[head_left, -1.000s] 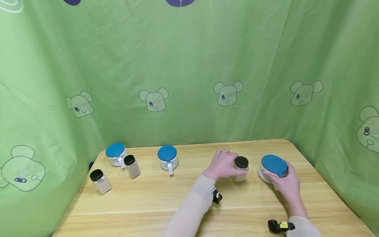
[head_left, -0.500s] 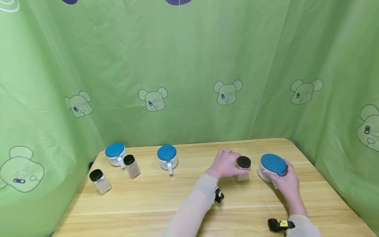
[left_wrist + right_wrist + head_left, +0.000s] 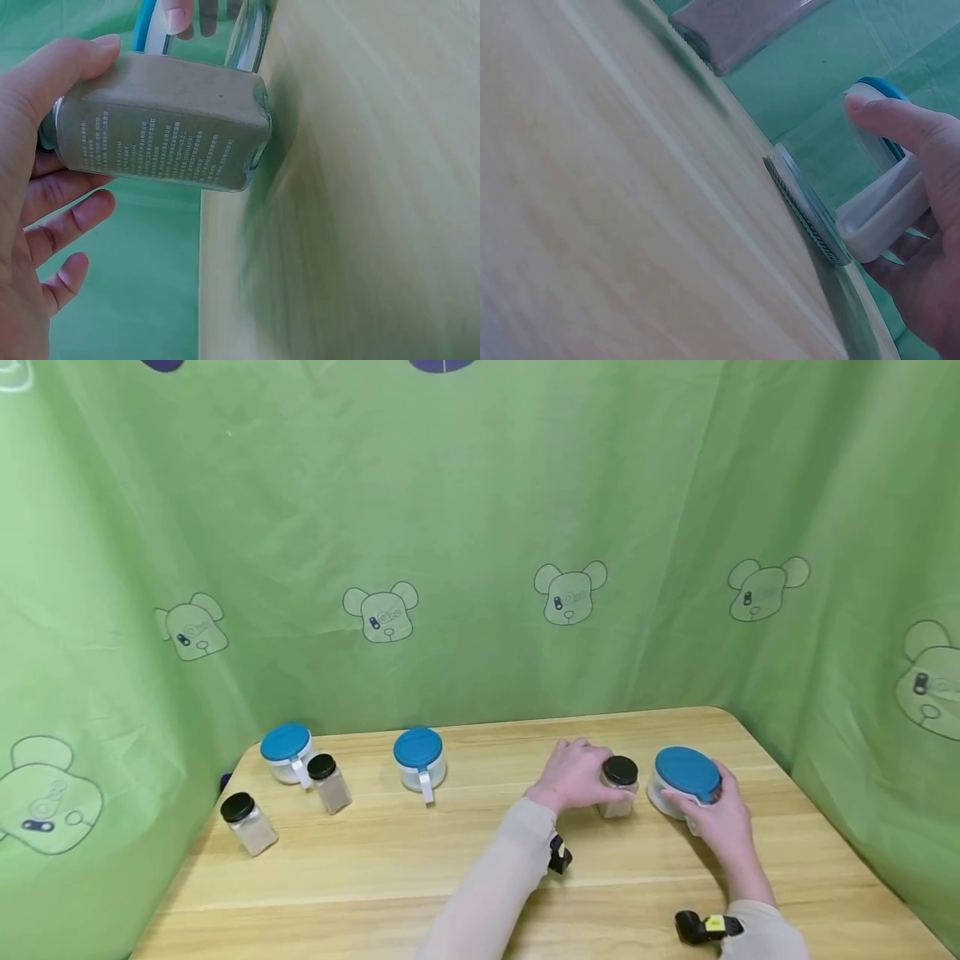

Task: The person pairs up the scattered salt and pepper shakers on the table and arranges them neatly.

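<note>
Left hand (image 3: 576, 774) grips the upright spice jar (image 3: 619, 786) from its left side. Right hand (image 3: 722, 817) wraps the blue-lid jar (image 3: 684, 780) just right of it; jars near, contact unclear.

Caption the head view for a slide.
Left hand grips a black-capped spice jar while the right hand holds a blue-lidded container on a wooden table.
</note>
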`<state>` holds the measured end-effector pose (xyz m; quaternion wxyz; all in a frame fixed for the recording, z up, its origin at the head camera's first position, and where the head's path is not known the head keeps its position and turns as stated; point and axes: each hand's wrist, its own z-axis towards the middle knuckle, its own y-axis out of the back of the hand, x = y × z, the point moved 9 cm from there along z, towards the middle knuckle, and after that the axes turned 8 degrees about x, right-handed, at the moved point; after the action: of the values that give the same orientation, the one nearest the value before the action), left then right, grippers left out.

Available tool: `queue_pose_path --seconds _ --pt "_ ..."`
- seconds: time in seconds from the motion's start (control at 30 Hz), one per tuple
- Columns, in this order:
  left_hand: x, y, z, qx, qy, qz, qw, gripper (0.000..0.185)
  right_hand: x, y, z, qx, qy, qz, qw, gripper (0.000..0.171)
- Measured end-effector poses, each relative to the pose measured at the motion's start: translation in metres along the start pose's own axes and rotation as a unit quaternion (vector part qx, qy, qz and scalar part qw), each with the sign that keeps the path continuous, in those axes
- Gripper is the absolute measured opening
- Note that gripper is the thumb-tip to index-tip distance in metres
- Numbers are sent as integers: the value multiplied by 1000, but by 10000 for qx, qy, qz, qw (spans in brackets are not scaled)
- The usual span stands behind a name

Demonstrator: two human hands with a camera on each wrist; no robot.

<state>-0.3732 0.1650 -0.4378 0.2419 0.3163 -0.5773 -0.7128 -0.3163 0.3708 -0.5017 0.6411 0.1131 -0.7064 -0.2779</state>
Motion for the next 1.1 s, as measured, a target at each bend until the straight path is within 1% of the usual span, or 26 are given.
queue_pose_path --seconds 0.27,0.7,0.83,1.1 --pt "-1 -6 3 101 85 -89 9999 51 4 0 -1 7 63 35 10000 108" --pt "-6 -12 8 80 94 -77 9999 56 4 1 -4 -99 123 -58 9999 109" --pt "-6 -14 10 33 119 -239 9996 57 2 1 -3 -100 145 -65 9998 109" --pt "-4 -21 11 26 350 -717 9968 58 1 1 -1 -68 173 -44 9998 109"
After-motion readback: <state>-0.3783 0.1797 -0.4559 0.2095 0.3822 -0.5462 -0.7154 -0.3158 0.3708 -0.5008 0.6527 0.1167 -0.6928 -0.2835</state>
